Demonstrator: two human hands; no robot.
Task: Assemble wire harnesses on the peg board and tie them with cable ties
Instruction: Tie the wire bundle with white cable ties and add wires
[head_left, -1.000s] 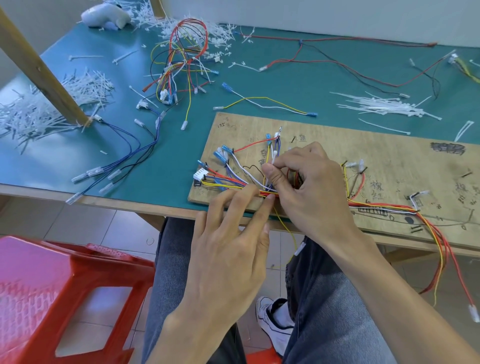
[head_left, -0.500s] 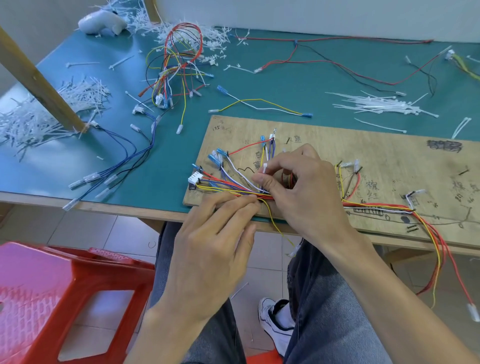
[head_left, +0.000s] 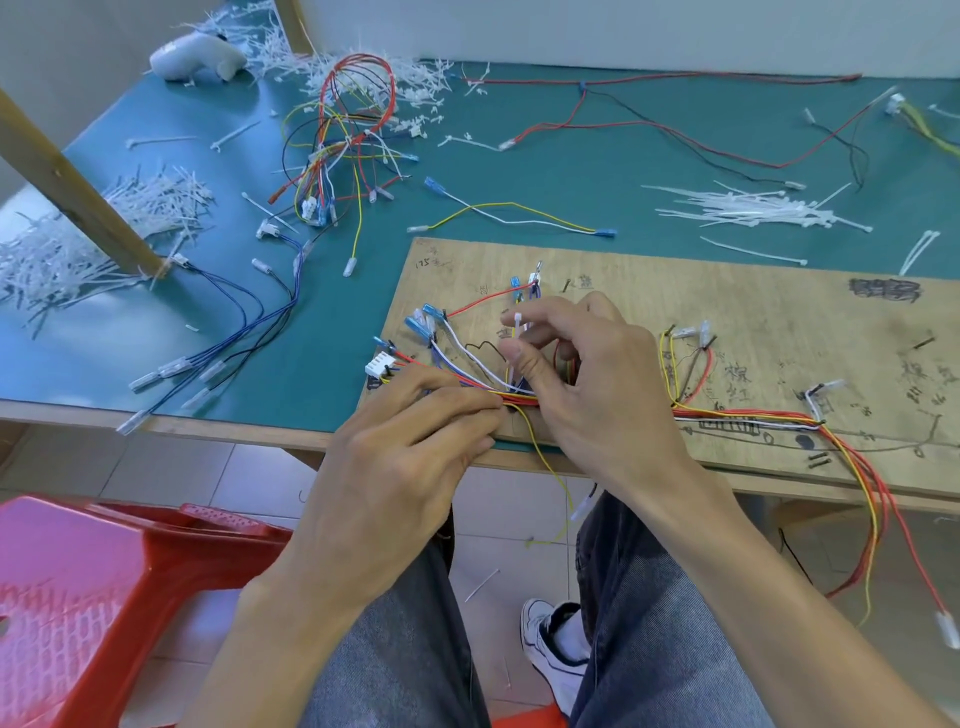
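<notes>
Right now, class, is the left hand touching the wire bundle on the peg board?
Touching. Head view: fingertips of the left hand lie on the wire bundle, no gap; the right hand pinches a cable tie.

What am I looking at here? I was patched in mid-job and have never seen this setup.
No machine here: a person's two bare hands, filmed by one head-worn camera looking down. A long plywood peg board lies on a green-topped table. Red, yellow, white and blue wires run along it as one wire bundle. The left hand has its fingertips on that bundle; whether it pinches is hidden. The right hand has a thin white cable tie in its grip, between thumb and forefinger, close by the bundle. Spare white ties lie piled beyond the board.
</notes>
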